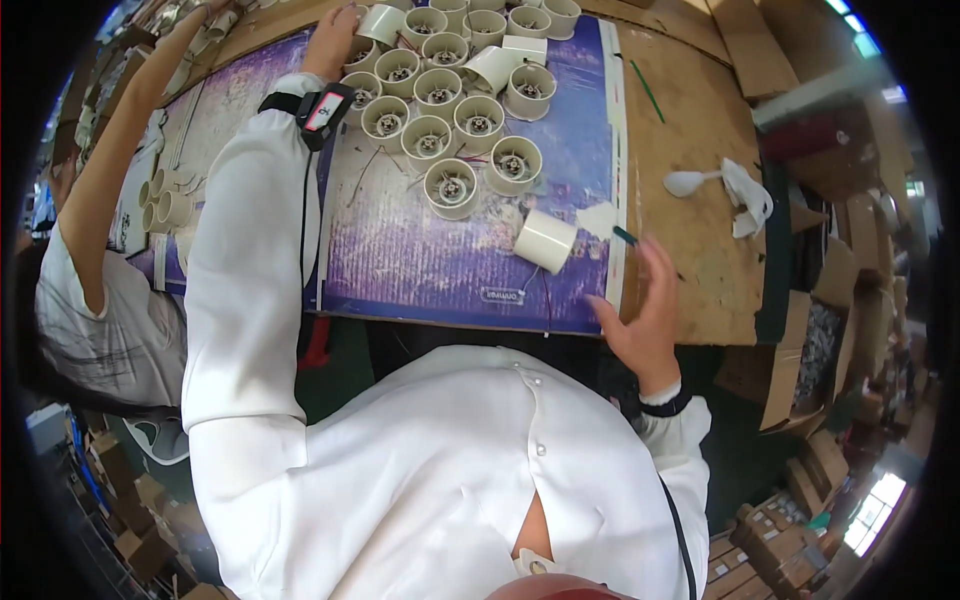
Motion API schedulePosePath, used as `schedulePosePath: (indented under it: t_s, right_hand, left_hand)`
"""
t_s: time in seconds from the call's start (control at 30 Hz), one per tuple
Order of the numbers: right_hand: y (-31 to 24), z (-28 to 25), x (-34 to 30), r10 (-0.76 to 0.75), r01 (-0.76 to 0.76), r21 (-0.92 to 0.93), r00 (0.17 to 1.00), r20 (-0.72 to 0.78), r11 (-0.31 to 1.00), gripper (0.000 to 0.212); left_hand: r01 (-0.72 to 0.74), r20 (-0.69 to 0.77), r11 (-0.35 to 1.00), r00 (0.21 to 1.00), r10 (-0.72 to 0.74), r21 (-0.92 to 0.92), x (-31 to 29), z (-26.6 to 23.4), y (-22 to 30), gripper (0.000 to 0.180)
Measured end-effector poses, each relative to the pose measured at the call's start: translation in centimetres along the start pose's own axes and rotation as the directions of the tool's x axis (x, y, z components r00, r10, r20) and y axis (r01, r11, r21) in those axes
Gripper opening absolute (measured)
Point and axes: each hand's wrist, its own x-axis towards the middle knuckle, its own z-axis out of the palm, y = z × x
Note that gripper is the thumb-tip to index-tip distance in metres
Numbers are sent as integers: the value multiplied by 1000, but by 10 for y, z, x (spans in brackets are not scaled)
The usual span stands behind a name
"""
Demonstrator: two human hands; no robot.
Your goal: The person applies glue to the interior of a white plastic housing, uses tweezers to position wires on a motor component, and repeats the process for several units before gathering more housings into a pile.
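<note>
My left hand [335,42] reaches to the far edge of the table, its fingers closed against the end of a tipped white plastic cylinder [382,24]; part of the grip is hidden. Around it stand several upright white fan housings [438,91] with small motors and thin wires inside. Close to my body, another white cylinder [545,241] lies on its side, two wires trailing toward the table edge. My right hand [645,320] is open just right of it, thumb and fingers spread, holding nothing.
The purple-blue board [420,285] covers the table beside bare cardboard [700,270]. A white spoon-like piece [686,183], crumpled white material [745,200] and a green stick [648,92] lie right. A co-worker's arm [125,150] reaches in at left. An open carton [815,345] stands lower right.
</note>
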Motion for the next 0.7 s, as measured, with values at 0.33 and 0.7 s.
schedulePosePath:
  t_s: [0.33,0.7]
  right_hand:
    - [-25,26,29,-99,106,-137,994,54,985,86]
    - [28,24,62,68,-78,101,993,100,992,63]
  left_hand:
    - [643,601,220,765,-230,-733,13,-62,220,52]
    - [436,397,752,883,-250,-495,-103,-138,220,121]
